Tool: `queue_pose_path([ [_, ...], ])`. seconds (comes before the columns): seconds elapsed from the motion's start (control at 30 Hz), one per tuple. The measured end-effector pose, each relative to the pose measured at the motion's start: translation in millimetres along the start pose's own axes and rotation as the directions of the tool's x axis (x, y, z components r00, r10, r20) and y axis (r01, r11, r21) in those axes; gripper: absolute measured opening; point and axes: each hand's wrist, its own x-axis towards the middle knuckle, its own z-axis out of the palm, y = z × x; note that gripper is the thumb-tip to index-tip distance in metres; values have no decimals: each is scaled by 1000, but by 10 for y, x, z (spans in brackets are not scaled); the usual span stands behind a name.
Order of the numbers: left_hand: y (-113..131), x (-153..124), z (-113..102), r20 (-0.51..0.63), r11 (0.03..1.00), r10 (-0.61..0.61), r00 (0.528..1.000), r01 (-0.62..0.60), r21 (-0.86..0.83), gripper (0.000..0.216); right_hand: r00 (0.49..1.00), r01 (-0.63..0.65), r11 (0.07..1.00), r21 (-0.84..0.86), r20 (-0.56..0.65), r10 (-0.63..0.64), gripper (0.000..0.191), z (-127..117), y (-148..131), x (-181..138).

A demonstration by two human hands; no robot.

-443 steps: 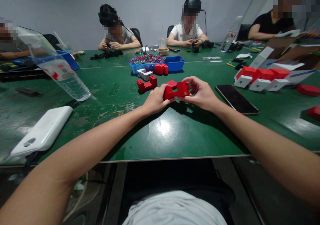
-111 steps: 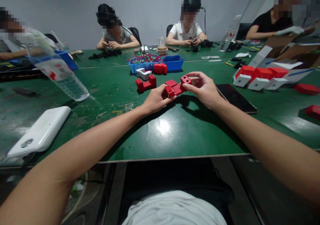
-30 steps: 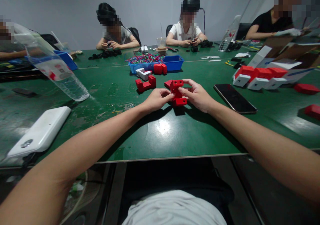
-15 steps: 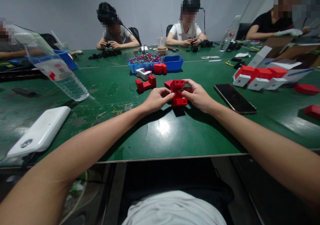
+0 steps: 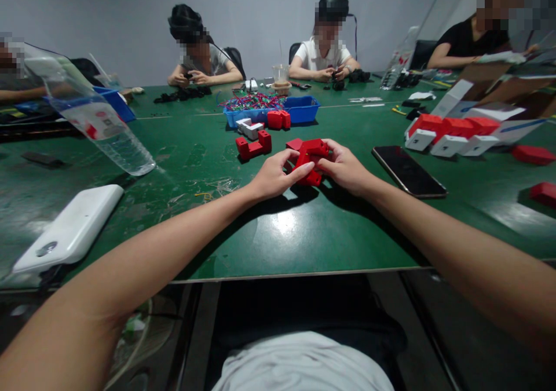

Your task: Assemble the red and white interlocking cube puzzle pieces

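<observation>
Both my hands meet over the middle of the green table (image 5: pixel 304 234), gripping one red plastic block piece (image 5: pixel 311 158) between them. My left hand (image 5: pixel 273 176) pinches its left side with thumb and forefinger. My right hand (image 5: pixel 345 168) wraps round its right side, fingers curled over the top. The piece is tilted and lifted slightly off the table. A second red U-shaped piece (image 5: pixel 254 145) lies on the table just beyond my left hand, and a small flat red part (image 5: pixel 294 144) lies behind the held piece.
A blue tray (image 5: pixel 299 110) with coloured wires, red and white blocks stands further back. A black phone (image 5: pixel 408 171) lies right of my hands, a white device (image 5: pixel 69 229) and a tilted water bottle (image 5: pixel 93 119) at left. Red and white boxes (image 5: pixel 452 133) at right. Several people work around the table.
The red piece stood upright between my fingertips half a second ago; now it is tipped over to a slant and both hands have closed more tightly around it.
</observation>
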Motion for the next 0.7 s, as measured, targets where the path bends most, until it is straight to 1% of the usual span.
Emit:
queue_pose_path([
  [0.1,30,-8,-8,39,1000,-7,999,6,19,56,1000,-8,1000,-5,-3,8,36,5,-11,-12],
  [0.2,39,2,-12,53,989,-30,998,22,143,62,1000,-22,999,47,1,22,35,20,-15,-23],
  [0.3,33,19,-6,52,964,-59,997,43,261,66,999,-51,990,134,-2,52,42,36,-26,-35],
  [0.4,28,29,2,53,962,-95,994,78,261,68,998,-60,984,170,-10,62,45,38,-38,-36],
  [0.53,26,32,-2,66,965,-142,988,123,233,68,998,-48,980,193,-32,55,42,14,-45,-14],
  [0.7,27,36,-29,146,962,-127,981,86,259,59,997,-53,972,231,-38,64,40,2,-72,-5],
])
